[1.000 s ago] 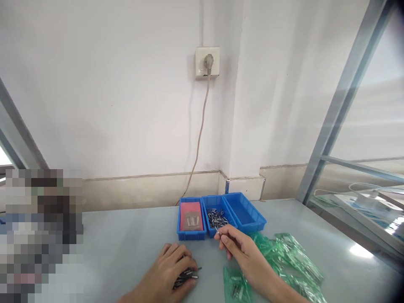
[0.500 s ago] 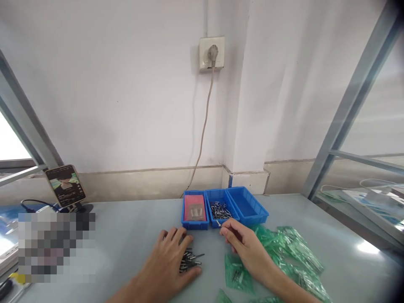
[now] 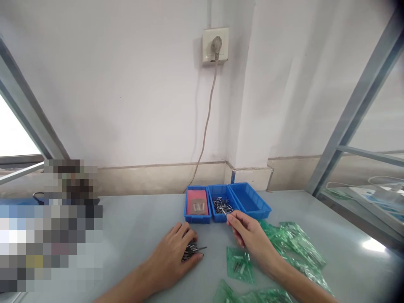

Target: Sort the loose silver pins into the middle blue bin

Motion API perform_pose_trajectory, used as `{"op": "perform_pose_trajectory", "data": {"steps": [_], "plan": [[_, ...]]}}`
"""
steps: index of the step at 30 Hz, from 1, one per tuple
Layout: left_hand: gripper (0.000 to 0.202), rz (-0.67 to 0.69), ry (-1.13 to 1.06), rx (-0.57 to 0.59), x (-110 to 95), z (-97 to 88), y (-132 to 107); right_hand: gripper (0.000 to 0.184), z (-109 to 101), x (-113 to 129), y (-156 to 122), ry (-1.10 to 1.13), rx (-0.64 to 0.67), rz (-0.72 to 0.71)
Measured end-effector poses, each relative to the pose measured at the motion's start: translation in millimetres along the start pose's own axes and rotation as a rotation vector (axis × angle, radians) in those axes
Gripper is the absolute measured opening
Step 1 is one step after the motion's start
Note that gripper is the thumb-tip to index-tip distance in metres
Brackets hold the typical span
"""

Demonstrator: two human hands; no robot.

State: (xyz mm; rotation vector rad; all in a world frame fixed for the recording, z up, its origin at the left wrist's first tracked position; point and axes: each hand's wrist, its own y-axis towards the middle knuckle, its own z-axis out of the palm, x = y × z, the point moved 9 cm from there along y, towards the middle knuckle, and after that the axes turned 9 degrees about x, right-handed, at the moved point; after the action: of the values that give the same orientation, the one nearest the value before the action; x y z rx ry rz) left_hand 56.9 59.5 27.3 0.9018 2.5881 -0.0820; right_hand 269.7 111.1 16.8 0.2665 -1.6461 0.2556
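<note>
My left hand lies on the table with its fingers and thumb curled round a pile of dark metal pins. Part of the pile is hidden under the palm. At the front of the middle blue bin, my right hand pinches a small metal pin between thumb and fingertips. More loose metal pins fill that bin. Just below the right hand, a green plastic bag lies flat with a few small parts inside.
A blue bin on the left holds a pink sheet and a small clear packet. On the right stands another blue bin. Several green bags spread over the table's right side. A plugged cord hangs down the wall.
The left hand's fingers have drawn in closer round the pile. My right hand, still pinching a pin, has come up slightly to the bin's front edge. The view has shifted a little.
</note>
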Motion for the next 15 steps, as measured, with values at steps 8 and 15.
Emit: {"op": "perform_pose_trajectory", "data": {"steps": [8,15], "plan": [[0.007,0.087,-0.077,-0.033,-3,-0.6,0,0.029,19,29,-10,-0.466,0.111,-0.223],[0.006,0.121,-0.110,-0.050,-4,-2.7,1,0.017,72,31,-36,-0.833,0.533,-0.348]]}}
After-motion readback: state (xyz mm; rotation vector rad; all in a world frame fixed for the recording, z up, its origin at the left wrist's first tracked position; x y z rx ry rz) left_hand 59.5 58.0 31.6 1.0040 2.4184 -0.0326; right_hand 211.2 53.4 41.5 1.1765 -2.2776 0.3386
